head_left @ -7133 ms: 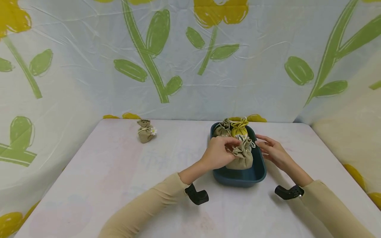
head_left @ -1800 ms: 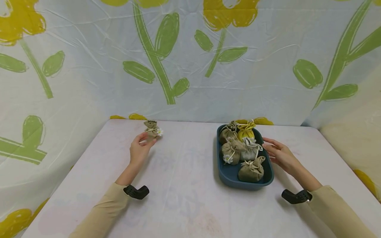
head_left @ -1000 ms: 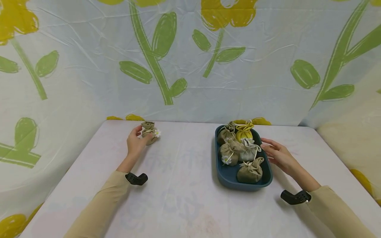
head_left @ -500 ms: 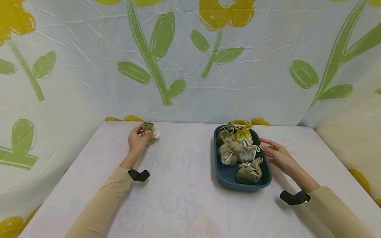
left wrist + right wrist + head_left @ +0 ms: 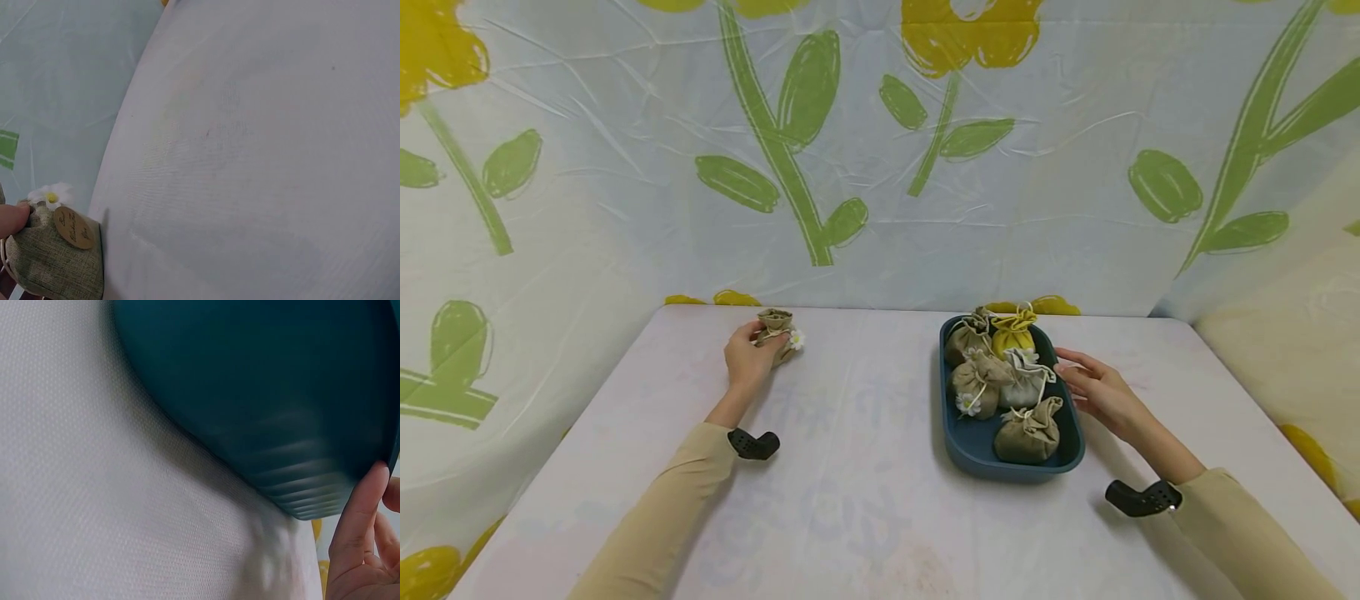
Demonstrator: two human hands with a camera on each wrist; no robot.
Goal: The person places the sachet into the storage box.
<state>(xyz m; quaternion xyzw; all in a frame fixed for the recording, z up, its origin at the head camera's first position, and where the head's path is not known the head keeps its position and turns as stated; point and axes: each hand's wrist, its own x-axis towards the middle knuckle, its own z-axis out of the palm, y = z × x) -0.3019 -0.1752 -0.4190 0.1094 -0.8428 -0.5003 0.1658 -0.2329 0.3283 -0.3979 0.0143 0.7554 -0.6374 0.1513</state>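
Note:
At the far left of the table, my left hand (image 5: 749, 360) pinches a small beige drawstring pouch (image 5: 782, 355) around its neck. A white daisy (image 5: 52, 197) and an oval paper tag (image 5: 74, 227) hang on that pouch. The pouch's base looks on or barely off the cloth; I cannot tell which. My right hand (image 5: 1101, 392) touches the right side of a dark blue tray (image 5: 1000, 475), its fingers fairly straight against the wall. Inside the tray are several pouches, among them a yellow pouch (image 5: 1013, 335), a grey-white pouch (image 5: 1026, 383) and an olive pouch (image 5: 1028, 435).
A brown pouch (image 5: 967, 343) and a beige daisy pouch (image 5: 977, 385) fill the tray's left side. Pale cloth covers the table (image 5: 857, 433). Behind it hangs a flower-print curtain (image 5: 1037, 183).
Earlier my left hand held a pouch over the tray; that hand has since moved left and taken hold of the beige daisy pouch, now slightly tilted. My right hand stays at the tray.

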